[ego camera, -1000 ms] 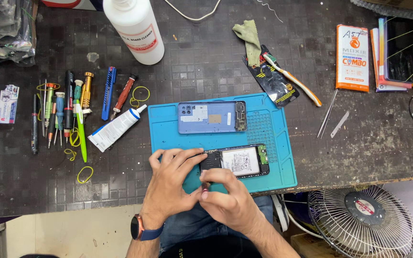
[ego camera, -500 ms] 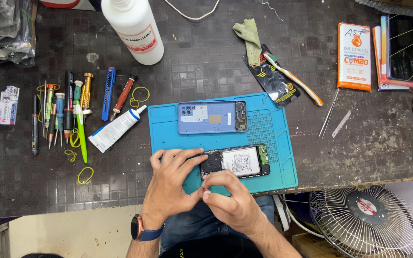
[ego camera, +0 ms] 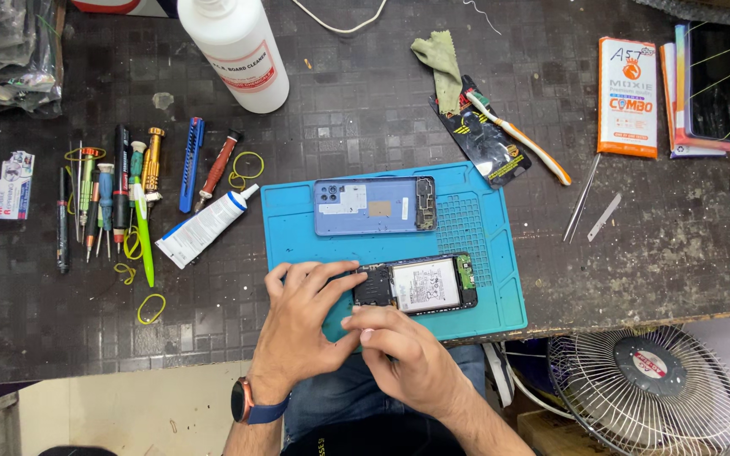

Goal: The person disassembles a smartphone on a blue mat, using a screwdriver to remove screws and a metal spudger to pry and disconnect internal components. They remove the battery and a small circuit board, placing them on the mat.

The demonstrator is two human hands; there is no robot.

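Teal silicone, ribbed and gridded along one side, forms the work mat (ego camera: 297,215) on the dark tiled table (ego camera: 365,110); on its near half lies the opened phone (ego camera: 420,285), back cover off, long axis running left to right, a pale flat battery filling its middle and dark circuit parts at either end; the phone sits just ahead of and slightly right of both hands, touching them at its left end; the left hand (ego camera: 302,325) lies flat on the mat with fingers spread, the fingertips (ego camera: 350,279) resting on the phone's left end; the right hand (ego camera: 399,355) is curled, thumb and forefinger pressed together at the phone's near left corner, whether on a small part I cannot tell; the left hand reaches it more fully; farther back on the mat, well apart from the hands, lies the blue plastic back cover (ego camera: 373,205), parallel to the phone; left of the mat lie a white tube (ego camera: 200,228) and a row of slim screwdrivers (ego camera: 116,194).
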